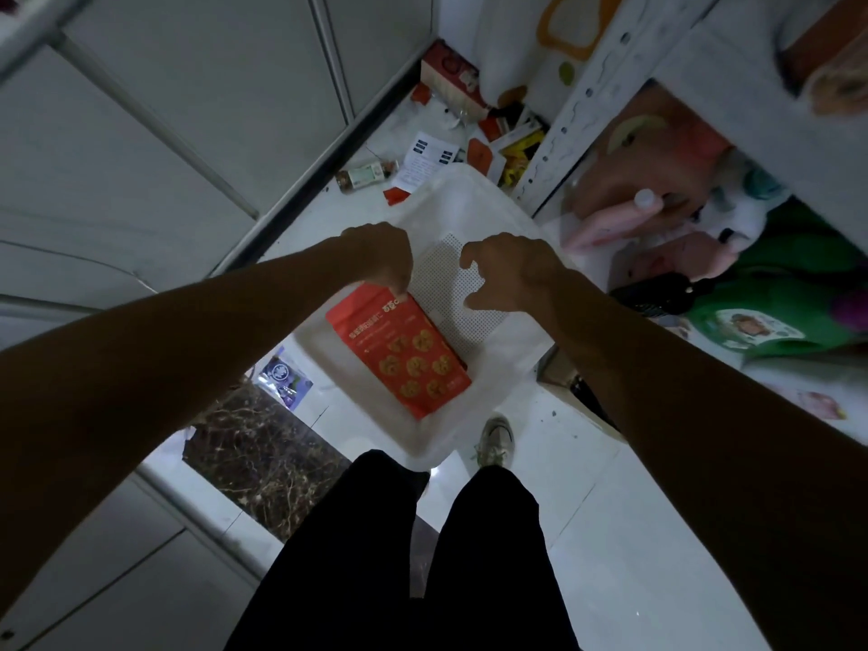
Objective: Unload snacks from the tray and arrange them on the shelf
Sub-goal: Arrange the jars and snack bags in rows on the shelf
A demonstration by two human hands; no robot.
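Both bare forearms reach forward and down, the hands near each other. The left hand [381,258] curls its fingers downward, pinching the top edge of the red packet [404,354]. The right hand [509,270] hovers beside it, fingers loosely curled, thumb spread, holding nothing.

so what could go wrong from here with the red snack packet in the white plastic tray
The left hand pinches only the top edge of the red snack packet, so it may slip or swing when lifted; the right hand holds nothing.
The white metal shelf looks crowded: a pink bottle could get knocked over.
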